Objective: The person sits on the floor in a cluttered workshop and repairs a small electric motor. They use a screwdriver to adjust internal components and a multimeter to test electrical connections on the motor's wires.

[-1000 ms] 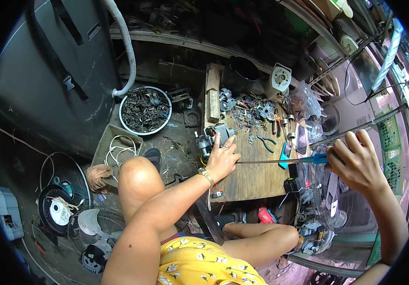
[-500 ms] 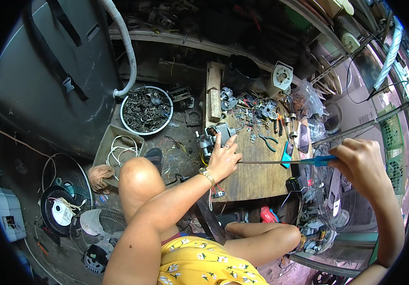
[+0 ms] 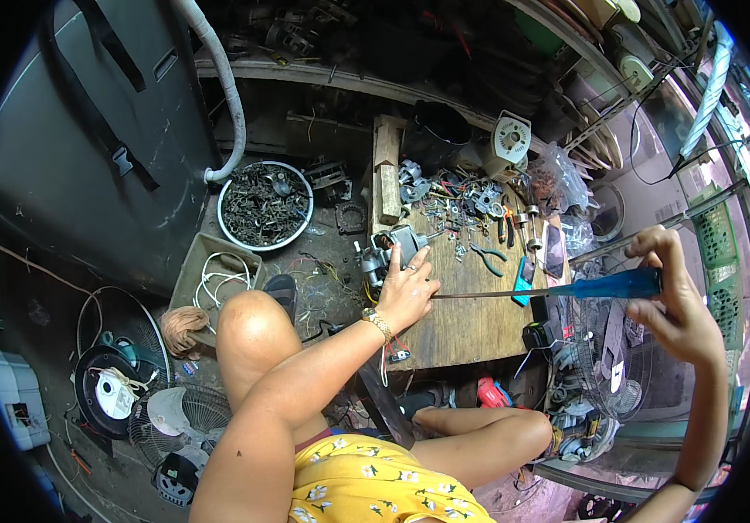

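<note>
Motor (image 3: 407,237) at left edge of counter (image 3: 471,338); left fingers (image 3: 397,257) spread over it, grip unclear. Screwdriver (image 3: 597,287) handle past counter's right edge, right fingers (image 3: 673,254) half-open around it. I'd keep shaft straight.

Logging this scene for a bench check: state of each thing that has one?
Left hand: resting on motor
Motor: partly covered, shaft exposed
Right hand: open around screwdriver handle
Screwdriver: roughly horizontal in picture, tip hidden
Dark-handled pliers: handles spread
Basin: filled with dark scraps
</note>
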`<state>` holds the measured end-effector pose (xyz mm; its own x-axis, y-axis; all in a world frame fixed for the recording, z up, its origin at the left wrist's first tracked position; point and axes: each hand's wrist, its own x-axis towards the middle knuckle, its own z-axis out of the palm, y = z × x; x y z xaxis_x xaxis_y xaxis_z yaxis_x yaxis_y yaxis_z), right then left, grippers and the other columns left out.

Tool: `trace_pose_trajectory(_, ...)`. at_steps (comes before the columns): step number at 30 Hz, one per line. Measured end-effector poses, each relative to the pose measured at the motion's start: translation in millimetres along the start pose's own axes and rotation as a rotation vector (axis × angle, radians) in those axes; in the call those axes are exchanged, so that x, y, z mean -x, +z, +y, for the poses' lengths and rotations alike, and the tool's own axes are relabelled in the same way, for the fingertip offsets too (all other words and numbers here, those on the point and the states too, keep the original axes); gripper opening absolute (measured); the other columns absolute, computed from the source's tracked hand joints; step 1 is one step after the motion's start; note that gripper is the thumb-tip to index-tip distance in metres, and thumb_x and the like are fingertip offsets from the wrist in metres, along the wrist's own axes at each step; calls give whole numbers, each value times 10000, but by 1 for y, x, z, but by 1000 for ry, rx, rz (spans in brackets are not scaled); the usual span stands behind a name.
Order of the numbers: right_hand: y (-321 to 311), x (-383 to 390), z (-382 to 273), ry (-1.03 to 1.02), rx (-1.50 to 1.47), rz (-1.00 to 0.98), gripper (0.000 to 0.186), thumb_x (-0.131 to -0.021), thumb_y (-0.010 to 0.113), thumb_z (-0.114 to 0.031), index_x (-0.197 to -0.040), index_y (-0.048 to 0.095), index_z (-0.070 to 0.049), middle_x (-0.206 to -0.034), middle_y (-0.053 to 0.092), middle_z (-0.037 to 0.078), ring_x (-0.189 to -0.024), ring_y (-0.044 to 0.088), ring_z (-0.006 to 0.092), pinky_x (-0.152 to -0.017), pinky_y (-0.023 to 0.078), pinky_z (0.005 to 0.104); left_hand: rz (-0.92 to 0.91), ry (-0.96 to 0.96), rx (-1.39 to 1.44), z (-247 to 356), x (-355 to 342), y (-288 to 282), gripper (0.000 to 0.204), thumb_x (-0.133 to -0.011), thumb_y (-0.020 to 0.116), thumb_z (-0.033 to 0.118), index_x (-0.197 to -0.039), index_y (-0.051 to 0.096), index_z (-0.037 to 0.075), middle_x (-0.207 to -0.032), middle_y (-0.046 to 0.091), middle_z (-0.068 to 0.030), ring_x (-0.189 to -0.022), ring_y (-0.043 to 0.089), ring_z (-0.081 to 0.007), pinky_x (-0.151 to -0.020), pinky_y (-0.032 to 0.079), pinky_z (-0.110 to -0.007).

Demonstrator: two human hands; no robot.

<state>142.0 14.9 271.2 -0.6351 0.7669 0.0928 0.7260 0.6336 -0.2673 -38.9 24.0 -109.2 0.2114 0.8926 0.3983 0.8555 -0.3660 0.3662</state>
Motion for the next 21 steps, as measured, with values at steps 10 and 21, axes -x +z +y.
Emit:
trace_pose_trajectory(10,-7,9,-6,80,124,-95,365,-771,686,-6,-1100,529,-1,-976,593,193,-880,577,371,-704,456,428,10,-6,37,1,-1,-2,118,-683,716,216,-798,702,192,-1032,608,-49,-1358,390,-248,-1130,66,-669)
trace_pose_trajectory(21,-1,-5,-5,-584,991,-223,264,-683,733,-272,-763,540,-109,-734,449,11,-706,514,193,-557,434,338,35,13,1,2,-1,2,123,-687,719,235,-800,683,200,-994,582,-38,-1352,395,-251,-1108,83,-675)
